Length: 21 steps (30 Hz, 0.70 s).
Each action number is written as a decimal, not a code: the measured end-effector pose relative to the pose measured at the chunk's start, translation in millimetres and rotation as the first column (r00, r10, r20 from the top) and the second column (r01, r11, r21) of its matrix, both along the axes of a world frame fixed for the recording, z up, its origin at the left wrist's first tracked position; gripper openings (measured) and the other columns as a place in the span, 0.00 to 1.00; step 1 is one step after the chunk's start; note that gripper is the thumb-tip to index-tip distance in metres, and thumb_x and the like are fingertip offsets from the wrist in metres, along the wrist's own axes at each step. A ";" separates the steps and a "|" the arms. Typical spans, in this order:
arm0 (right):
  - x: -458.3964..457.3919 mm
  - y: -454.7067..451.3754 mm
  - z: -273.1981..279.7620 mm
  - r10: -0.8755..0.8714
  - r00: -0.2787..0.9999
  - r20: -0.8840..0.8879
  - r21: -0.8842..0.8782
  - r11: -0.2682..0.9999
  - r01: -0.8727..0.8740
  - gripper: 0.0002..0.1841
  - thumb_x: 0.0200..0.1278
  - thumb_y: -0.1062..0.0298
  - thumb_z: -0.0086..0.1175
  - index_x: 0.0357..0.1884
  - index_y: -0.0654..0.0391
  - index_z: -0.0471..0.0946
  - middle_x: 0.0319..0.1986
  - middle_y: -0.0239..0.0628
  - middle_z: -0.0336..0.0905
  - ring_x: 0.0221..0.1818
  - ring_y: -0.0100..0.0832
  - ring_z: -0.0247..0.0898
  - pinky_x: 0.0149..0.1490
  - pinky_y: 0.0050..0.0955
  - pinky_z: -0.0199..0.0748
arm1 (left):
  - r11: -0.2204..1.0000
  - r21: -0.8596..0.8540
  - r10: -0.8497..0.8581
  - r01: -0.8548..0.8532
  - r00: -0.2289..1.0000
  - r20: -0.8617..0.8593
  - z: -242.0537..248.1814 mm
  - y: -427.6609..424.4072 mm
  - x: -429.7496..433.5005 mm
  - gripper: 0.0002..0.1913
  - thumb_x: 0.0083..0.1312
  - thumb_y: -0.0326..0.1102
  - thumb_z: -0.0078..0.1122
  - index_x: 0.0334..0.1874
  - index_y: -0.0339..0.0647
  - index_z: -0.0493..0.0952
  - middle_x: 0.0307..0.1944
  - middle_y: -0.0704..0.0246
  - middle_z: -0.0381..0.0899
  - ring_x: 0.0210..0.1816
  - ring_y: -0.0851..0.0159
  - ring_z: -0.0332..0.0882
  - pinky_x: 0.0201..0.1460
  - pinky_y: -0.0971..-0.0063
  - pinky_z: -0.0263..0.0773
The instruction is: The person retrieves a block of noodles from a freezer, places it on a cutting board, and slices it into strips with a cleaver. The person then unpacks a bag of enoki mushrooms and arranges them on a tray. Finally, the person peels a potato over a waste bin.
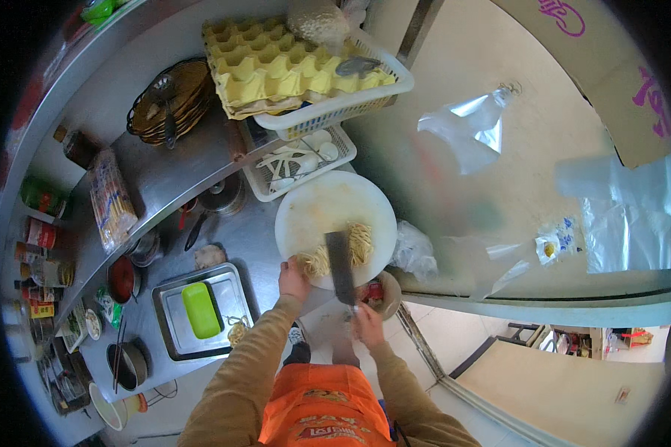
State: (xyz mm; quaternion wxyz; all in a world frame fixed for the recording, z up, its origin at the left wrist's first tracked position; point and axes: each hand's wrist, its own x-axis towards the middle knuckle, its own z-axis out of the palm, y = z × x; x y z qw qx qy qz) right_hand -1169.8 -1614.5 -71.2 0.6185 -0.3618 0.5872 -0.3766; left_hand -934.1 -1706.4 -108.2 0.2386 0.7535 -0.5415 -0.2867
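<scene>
A round white cutting board (307, 207) lies before me at the edge of the steel counter. Two piles of pale noodles rest on its near half, one pile (360, 244) to the right and one (316, 261) to the left. The dark blade of a cleaver (341, 268) stands between the piles. My right hand (368, 326) grips its handle below the board's near edge. At the board's left edge, my left hand (294, 279) touches the left pile with its fingertips; whether it grips any noodles cannot be told.
Left of the board sits a steel tray (237, 279) with a green plastic dish (201, 310) and some noodles. Behind the board are a white basket of spoons (263, 195) and egg trays (257, 78). A bowl (392, 296) stands near the right hand.
</scene>
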 end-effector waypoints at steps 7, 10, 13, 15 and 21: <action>-88.4 7.0 -61.5 -0.422 0.815 0.397 0.303 0.899 0.317 0.28 0.76 0.38 0.43 0.30 0.55 0.70 0.16 0.34 0.68 0.11 0.29 0.60 0.18 0.28 0.56 | 0.986 0.130 -0.113 0.107 0.993 0.039 18.7 -33.9 -30.8 0.41 0.57 0.32 0.65 0.74 0.40 0.58 0.57 0.44 0.69 0.58 0.39 0.72 0.61 0.52 0.74; -91.7 -11.1 -79.7 -0.487 0.713 0.504 0.396 0.864 0.310 0.27 0.75 0.36 0.44 0.34 0.54 0.72 0.15 0.32 0.66 0.11 0.28 0.57 0.18 0.27 0.54 | 0.981 0.117 -0.154 0.151 0.988 0.011 24.3 -52.3 -42.5 0.44 0.57 0.33 0.65 0.77 0.43 0.55 0.59 0.45 0.68 0.63 0.39 0.69 0.63 0.54 0.73; -87.2 -32.7 -83.4 -0.500 0.696 0.515 0.499 0.835 0.231 0.26 0.74 0.36 0.46 0.37 0.52 0.73 0.15 0.31 0.68 0.12 0.27 0.58 0.18 0.26 0.54 | 0.967 0.111 -0.229 0.230 0.973 -0.022 26.8 -74.2 -59.8 0.45 0.58 0.33 0.63 0.79 0.47 0.53 0.62 0.45 0.67 0.65 0.40 0.67 0.65 0.56 0.72; -78.2 -47.1 -86.8 -0.430 0.743 0.513 0.448 0.872 0.195 0.25 0.73 0.36 0.47 0.38 0.51 0.74 0.15 0.30 0.68 0.12 0.26 0.58 0.18 0.25 0.54 | 0.955 0.092 -0.273 0.282 0.957 -0.100 27.0 -88.5 -72.4 0.44 0.58 0.33 0.63 0.79 0.49 0.54 0.63 0.45 0.66 0.64 0.40 0.69 0.65 0.56 0.72; -56.5 -61.8 -131.3 0.011 0.702 0.712 0.269 0.919 -0.288 0.23 0.73 0.39 0.49 0.31 0.50 0.74 0.20 0.32 0.73 0.16 0.27 0.62 0.19 0.27 0.57 | 0.942 0.111 -0.302 0.316 0.945 -0.126 20.1 -97.5 -75.7 0.40 0.59 0.33 0.62 0.77 0.53 0.61 0.63 0.47 0.65 0.59 0.37 0.73 0.64 0.55 0.73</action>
